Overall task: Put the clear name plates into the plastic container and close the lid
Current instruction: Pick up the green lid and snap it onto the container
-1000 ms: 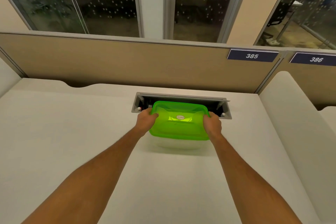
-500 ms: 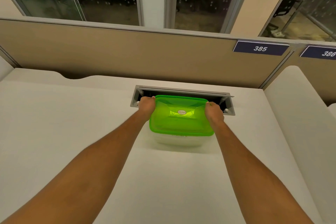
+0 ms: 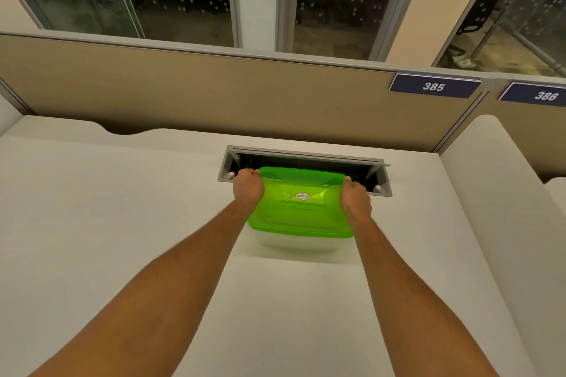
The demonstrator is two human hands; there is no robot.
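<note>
Lid [image 3: 301, 202], green, already sits on the plastic container [image 3: 294, 243] at the worktop's [image 3: 122, 223] far middle, left hand [image 3: 247, 190] and right hand [image 3: 355, 202] gripping its far corners in a curled grip, so sealing seems underway and pressing each edge down likely comes next.

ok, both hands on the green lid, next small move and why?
Probably press the far corners down to seat the lid: the left hand and right hand grip the far corners of the green lid, which already covers the plastic container.
</note>
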